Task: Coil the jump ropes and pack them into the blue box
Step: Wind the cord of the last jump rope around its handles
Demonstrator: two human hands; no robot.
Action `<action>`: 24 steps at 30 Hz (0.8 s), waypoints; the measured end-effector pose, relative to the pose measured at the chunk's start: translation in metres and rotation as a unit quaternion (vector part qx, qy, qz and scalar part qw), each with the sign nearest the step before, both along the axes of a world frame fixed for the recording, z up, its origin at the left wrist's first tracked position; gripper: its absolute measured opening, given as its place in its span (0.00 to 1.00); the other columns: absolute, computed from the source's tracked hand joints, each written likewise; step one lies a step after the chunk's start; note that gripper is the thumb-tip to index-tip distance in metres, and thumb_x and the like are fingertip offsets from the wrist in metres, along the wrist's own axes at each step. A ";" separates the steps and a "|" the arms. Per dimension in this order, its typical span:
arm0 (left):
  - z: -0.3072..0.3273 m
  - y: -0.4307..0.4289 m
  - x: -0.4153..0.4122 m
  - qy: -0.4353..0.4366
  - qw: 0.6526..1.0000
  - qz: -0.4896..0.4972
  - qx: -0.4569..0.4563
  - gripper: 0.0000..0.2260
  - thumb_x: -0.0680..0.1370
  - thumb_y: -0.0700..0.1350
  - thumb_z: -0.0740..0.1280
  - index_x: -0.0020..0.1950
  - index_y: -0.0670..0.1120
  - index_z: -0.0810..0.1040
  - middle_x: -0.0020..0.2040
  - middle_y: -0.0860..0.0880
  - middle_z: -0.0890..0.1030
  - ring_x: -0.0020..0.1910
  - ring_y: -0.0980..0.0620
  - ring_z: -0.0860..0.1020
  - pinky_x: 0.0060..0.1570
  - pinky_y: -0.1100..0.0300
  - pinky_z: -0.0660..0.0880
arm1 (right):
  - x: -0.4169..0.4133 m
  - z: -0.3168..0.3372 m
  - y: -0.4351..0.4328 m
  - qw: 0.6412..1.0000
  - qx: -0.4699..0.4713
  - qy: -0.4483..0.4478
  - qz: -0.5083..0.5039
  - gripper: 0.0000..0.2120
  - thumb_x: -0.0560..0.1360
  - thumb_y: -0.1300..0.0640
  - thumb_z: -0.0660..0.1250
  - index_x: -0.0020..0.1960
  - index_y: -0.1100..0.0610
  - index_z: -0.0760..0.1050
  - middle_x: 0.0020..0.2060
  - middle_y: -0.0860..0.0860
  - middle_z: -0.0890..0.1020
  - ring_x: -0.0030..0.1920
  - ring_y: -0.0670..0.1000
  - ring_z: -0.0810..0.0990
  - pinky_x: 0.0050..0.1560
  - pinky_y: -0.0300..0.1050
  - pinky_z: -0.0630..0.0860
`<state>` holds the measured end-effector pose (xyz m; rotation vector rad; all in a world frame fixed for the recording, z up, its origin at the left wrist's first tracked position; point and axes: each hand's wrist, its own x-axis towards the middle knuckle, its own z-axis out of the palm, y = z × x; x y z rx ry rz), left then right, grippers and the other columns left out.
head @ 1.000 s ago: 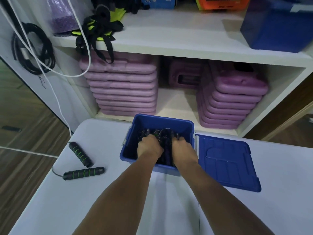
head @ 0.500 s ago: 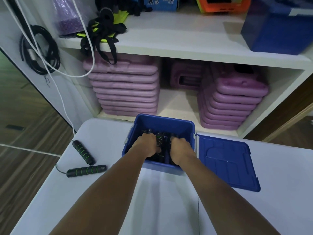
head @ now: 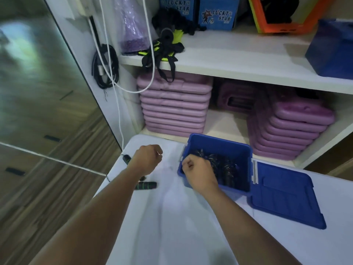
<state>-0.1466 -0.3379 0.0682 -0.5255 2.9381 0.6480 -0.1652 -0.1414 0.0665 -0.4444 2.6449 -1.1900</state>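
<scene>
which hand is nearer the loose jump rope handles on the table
Left. The left hand is right over the jump rope handles; the right hand is farther right, at the blue box's near corner.

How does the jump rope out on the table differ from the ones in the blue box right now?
The table rope lies uncoiled, its handles apart and its thin cord running to the table's left edge; the boxed ropes are bundled in one dark heap. The table rope sits left of the blue box; the boxed ropes lie below its rim. Green bands show plainly only on the table rope. Both look black.
</scene>
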 end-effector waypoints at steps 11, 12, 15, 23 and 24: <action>-0.081 -0.125 0.024 -0.191 0.935 -0.236 -0.185 0.32 0.77 0.36 0.62 0.80 0.51 0.57 0.81 0.51 0.55 0.75 0.46 0.66 0.66 0.49 0.72 | 0.051 -0.096 -0.113 0.966 0.214 -0.031 0.140 0.25 0.82 0.55 0.58 0.78 0.52 0.60 0.73 0.51 0.67 0.69 0.56 0.70 0.67 0.51 0.71; -0.086 -0.129 0.023 -0.188 0.929 -0.248 -0.202 0.33 0.78 0.37 0.63 0.80 0.51 0.55 0.81 0.50 0.55 0.74 0.45 0.66 0.66 0.48 0.71 | 0.051 -0.103 -0.116 0.960 0.239 -0.030 0.143 0.25 0.83 0.55 0.58 0.79 0.52 0.59 0.73 0.51 0.67 0.68 0.56 0.70 0.67 0.51 0.71; -0.100 -0.133 0.021 -0.171 0.909 -0.280 -0.257 0.31 0.79 0.41 0.65 0.79 0.49 0.56 0.78 0.47 0.60 0.71 0.43 0.68 0.66 0.49 0.69 | 0.051 -0.121 -0.120 0.951 0.279 -0.016 0.131 0.24 0.82 0.56 0.59 0.77 0.50 0.60 0.67 0.52 0.71 0.64 0.56 0.71 0.61 0.50 0.73; -0.115 -0.132 0.017 -0.121 0.889 -0.290 -0.333 0.19 0.81 0.51 0.62 0.70 0.45 0.68 0.68 0.44 0.70 0.67 0.42 0.67 0.64 0.48 0.65 | 0.050 -0.130 -0.119 0.985 0.150 -0.020 0.077 0.08 0.79 0.56 0.64 0.58 0.50 0.75 0.52 0.50 0.77 0.53 0.52 0.75 0.55 0.45 0.73; -0.113 -0.134 0.016 -0.111 0.896 -0.291 -0.316 0.18 0.82 0.52 0.61 0.69 0.46 0.68 0.66 0.45 0.72 0.67 0.43 0.69 0.64 0.49 0.65 | 0.050 -0.127 -0.120 0.992 0.101 -0.045 0.061 0.07 0.79 0.57 0.65 0.56 0.50 0.76 0.52 0.50 0.77 0.52 0.50 0.76 0.56 0.42 0.73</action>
